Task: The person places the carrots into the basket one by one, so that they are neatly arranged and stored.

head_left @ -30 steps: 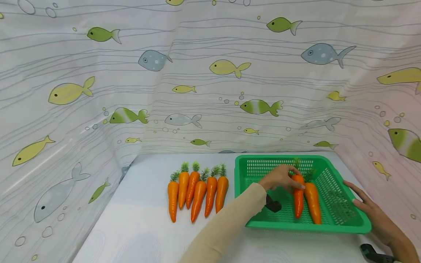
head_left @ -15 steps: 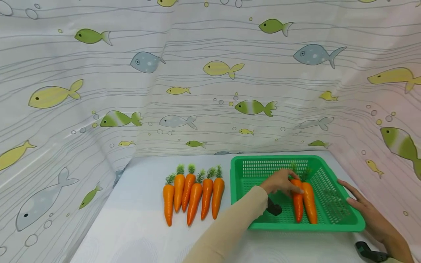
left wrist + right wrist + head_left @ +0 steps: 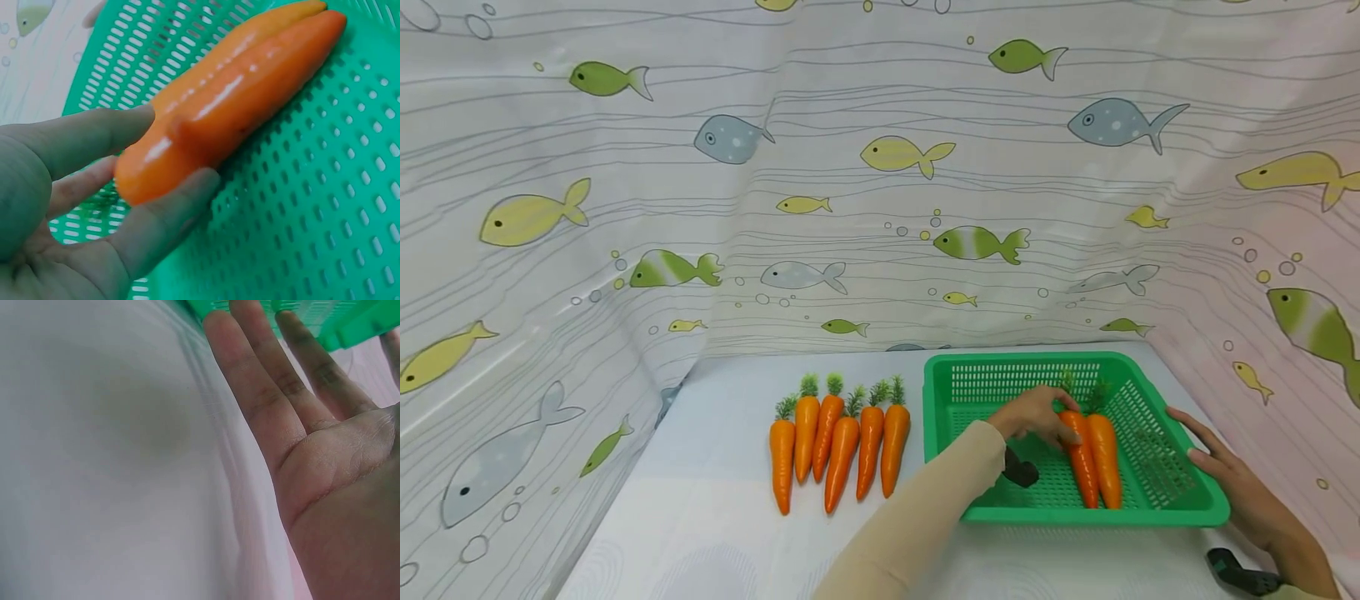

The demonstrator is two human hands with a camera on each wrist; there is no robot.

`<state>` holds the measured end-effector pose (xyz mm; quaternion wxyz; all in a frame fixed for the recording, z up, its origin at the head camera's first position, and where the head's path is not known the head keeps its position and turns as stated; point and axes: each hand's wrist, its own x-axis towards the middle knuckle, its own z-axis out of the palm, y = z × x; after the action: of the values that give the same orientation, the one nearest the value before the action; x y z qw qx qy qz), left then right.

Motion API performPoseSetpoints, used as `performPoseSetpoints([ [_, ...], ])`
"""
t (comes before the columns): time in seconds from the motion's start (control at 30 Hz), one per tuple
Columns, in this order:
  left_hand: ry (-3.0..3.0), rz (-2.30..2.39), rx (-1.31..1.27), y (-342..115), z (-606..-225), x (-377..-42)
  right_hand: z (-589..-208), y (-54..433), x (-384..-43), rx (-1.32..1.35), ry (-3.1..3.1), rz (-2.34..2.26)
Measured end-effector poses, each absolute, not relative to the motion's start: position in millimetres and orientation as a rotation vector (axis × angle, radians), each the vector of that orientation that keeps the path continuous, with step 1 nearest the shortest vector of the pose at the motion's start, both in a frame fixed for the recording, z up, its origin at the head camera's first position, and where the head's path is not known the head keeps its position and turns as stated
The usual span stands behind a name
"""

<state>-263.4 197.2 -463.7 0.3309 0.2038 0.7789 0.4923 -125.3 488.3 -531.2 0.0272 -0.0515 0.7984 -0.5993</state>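
Observation:
My left hand (image 3: 1033,417) reaches into the green plastic basket (image 3: 942,475) from the left. Its thumb and fingers lie on either side of the thick top end of an orange carrot (image 3: 1083,467), pinching it, as the left wrist view shows close up. That carrot lies on the basket floor, right against a second carrot (image 3: 1105,462) on its right, both with their green tops toward the back. On the basket's right side, my right hand (image 3: 1232,479) rests against the rim with its fingers stretched out. In the right wrist view its fingertips reach the basket wall (image 3: 362,325).
Several carrots (image 3: 842,454) with green tops lie in a loose row on the white table (image 3: 700,500), left of the basket. A fish-patterned sheet (image 3: 850,167) rises behind and along both sides of the table.
The carrot at my left hand has come to lie closer against the other carrot, its tip shifting right. My right hand stays at the basket rim. The head view has shifted slightly.

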Motion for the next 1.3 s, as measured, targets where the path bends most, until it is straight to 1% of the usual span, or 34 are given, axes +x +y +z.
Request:
performPoseSetpoints([
  [0.3, 2.133, 1.139, 0.685, 174.6, -438.7, -270.5, -530.4, 488.6, -126.1, -0.148, 2.415, -1.872],
  [0.43, 2.083, 1.204, 0.735, 155.5, -423.8, -278.3, -531.6, 489.1, -126.8, -0.115, 2.432, -1.867],
  [0.63, 2.041, 1.258, 0.852, 114.9, -408.3, -287.8, -531.9, 486.9, -127.8, -0.134, 2.495, -1.82],
  [0.73, 2.024, 1.292, 0.901, 93.4, -405.4, -291.7, -532.4, 485.8, -126.4, -0.156, 2.505, -1.792],
  [1.0, 2.051, 1.384, 1.062, 40.8, -398.8, -301.0, -537.5, 488.3, -126.1, -0.106, 2.539, -1.75],
  [1.3, 2.229, 1.44, 1.069, -30.6, -400.9, -300.2, -537.4, 485.8, -128.0, -0.103, 2.545, -1.756],
])
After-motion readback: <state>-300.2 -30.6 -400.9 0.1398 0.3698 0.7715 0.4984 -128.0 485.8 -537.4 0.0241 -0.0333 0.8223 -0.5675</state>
